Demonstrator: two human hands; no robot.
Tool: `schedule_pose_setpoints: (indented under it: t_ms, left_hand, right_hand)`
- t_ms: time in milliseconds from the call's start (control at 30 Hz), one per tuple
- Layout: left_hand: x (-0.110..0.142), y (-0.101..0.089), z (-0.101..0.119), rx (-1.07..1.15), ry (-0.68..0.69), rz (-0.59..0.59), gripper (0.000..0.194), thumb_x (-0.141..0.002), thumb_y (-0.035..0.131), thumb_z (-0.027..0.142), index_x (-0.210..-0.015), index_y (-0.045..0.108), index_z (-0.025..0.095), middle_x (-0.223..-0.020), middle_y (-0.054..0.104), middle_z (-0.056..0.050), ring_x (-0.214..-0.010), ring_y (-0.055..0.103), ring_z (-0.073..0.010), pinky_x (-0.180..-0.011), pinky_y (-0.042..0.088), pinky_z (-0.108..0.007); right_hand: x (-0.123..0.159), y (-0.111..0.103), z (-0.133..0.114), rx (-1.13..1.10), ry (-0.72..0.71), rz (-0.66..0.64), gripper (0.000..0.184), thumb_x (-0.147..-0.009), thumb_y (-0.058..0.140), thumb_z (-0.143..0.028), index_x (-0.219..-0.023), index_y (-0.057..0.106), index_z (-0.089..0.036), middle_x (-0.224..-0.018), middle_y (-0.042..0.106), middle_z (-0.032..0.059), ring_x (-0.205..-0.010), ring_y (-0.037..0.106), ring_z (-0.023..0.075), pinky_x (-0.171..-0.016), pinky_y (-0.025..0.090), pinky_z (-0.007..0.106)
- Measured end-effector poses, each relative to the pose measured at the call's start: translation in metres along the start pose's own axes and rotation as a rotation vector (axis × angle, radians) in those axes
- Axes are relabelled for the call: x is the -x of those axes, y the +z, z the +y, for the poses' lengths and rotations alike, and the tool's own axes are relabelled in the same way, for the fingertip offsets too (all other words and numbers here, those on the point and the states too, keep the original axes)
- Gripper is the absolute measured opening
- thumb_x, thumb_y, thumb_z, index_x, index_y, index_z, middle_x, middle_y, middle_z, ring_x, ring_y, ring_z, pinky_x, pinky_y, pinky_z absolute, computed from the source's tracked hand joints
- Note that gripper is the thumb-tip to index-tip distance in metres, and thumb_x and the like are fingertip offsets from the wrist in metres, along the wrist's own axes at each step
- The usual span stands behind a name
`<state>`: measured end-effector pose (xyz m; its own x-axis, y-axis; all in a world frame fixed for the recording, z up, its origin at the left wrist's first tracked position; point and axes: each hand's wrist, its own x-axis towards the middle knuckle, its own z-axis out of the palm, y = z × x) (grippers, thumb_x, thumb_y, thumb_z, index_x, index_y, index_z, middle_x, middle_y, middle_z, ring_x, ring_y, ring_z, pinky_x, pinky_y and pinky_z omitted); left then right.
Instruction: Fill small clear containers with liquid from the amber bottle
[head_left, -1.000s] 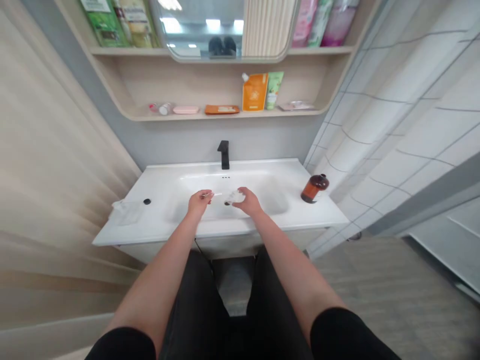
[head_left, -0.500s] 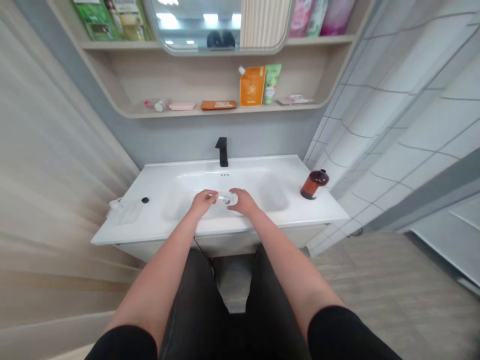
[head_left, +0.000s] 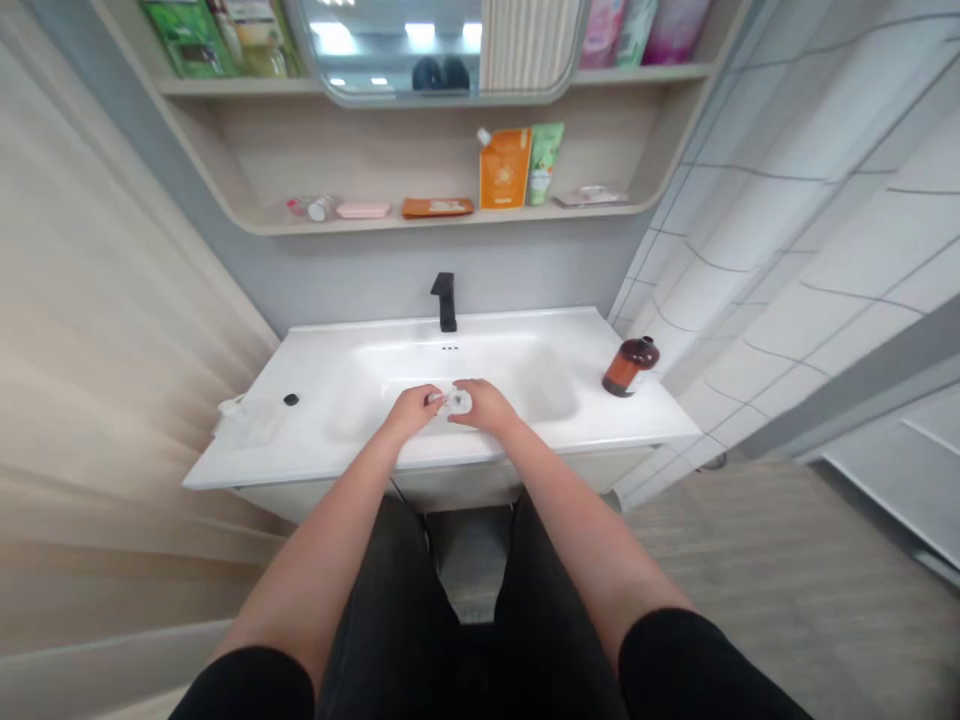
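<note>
Both my hands meet low over the white ceramic basin (head_left: 450, 372). Between them is a small clear plastic object (head_left: 457, 401), too small and glossy to identify. My left hand (head_left: 411, 412) pinches its left side with the fingertips. My right hand (head_left: 484, 406) closes on it from the right, and its fingers hide part of it. Neither hand touches the black faucet (head_left: 444, 303), which stands behind the basin.
An amber bottle (head_left: 630, 366) stands on the right of the countertop. A clear plastic bag (head_left: 247, 423) and a small black disc (head_left: 291, 399) lie on the left. Toiletries line a wooden shelf (head_left: 450, 222) above, beneath a mirror (head_left: 442, 50). Tiled wall lies to the right.
My hands have drawn closer together, and both now close on the clear object. In the earlier frames they were further apart. The view has shifted slightly.
</note>
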<state>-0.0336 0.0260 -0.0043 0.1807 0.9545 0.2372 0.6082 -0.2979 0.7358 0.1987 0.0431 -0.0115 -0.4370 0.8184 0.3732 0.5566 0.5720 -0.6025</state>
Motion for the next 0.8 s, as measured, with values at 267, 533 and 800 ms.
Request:
schedule_pose_setpoints:
  t_ms: [267, 533, 800]
  left_hand:
    - [0.0003, 0.0003, -0.0004, 0.149, 0.036, 0.065, 0.035, -0.082, 0.079, 0.030, -0.117, 0.077, 0.022, -0.117, 0.078, -0.009, -0.098, 0.073, -0.0238, -0.089, 0.061, -0.039]
    - [-0.0009, 0.0010, -0.0001, 0.081, 0.053, 0.068, 0.029, -0.082, 0.076, 0.026, -0.111, 0.076, 0.024, -0.116, 0.078, -0.008, -0.107, 0.073, -0.0263, -0.096, 0.059, -0.042]
    - [-0.0009, 0.0010, 0.0016, 0.111, 0.027, 0.025, 0.026, -0.085, 0.076, 0.029, -0.110, 0.079, 0.022, -0.105, 0.079, -0.008, -0.095, 0.074, -0.0255, -0.089, 0.059, -0.041]
  right_hand:
    - [0.0001, -0.0019, -0.0024, -0.027, 0.018, 0.018, 0.074, -0.072, 0.103, -0.037, -0.139, 0.074, -0.024, -0.136, 0.078, 0.0144, -0.128, 0.072, 0.0372, -0.119, 0.052, 0.053]
    - [-0.0004, -0.0020, -0.0037, -0.045, 0.024, 0.024, 0.074, -0.070, 0.104, -0.038, -0.137, 0.076, -0.024, -0.133, 0.079, 0.0135, -0.126, 0.073, 0.0377, -0.117, 0.053, 0.053]
    - [0.0001, -0.0024, -0.0038, -0.012, 0.000, 0.011, 0.072, -0.072, 0.103, -0.039, -0.138, 0.076, -0.024, -0.135, 0.079, 0.0136, -0.127, 0.074, 0.0376, -0.117, 0.054, 0.051]
